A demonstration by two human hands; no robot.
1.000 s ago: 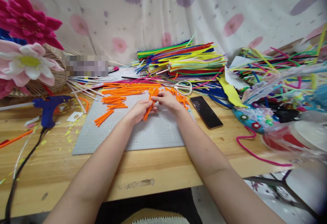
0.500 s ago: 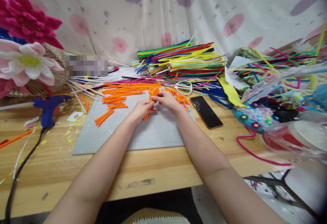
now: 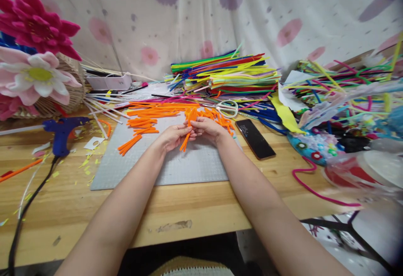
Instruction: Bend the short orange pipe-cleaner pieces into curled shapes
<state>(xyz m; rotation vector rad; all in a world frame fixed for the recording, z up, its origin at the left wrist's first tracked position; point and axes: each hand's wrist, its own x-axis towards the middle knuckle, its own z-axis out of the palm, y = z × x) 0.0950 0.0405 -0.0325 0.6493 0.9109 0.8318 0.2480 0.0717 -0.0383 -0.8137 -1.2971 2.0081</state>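
Note:
Between my two hands is an orange pipe-cleaner piece [image 3: 185,142], its ends pointing down toward me over the grey cutting mat [image 3: 192,169]. My left hand [image 3: 174,136] pinches it from the left. From the right, my right hand [image 3: 206,128] has its fingers closed on the same piece, and they partly hide it. Left of my hands lie short cut orange pipe cleaners [image 3: 141,124] in small bunches, with longer orange ones [image 3: 154,109] behind them. More orange pieces [image 3: 222,118], apparently bent, lie just beyond my right hand.
White-handled scissors [image 3: 227,108] and a black phone [image 3: 255,139] lie to the right. Multicoloured pipe cleaners [image 3: 226,74] are piled at the back. A blue glue gun [image 3: 61,135] with its cord stands left, near felt-like flowers [image 3: 39,74]. A plastic-wrapped tub [image 3: 362,169] sits right.
Both hands stay over the mat, gripping the orange piece. My right hand's fingers have come slightly lower and closer to the left, and the piece's lower ends show a little more.

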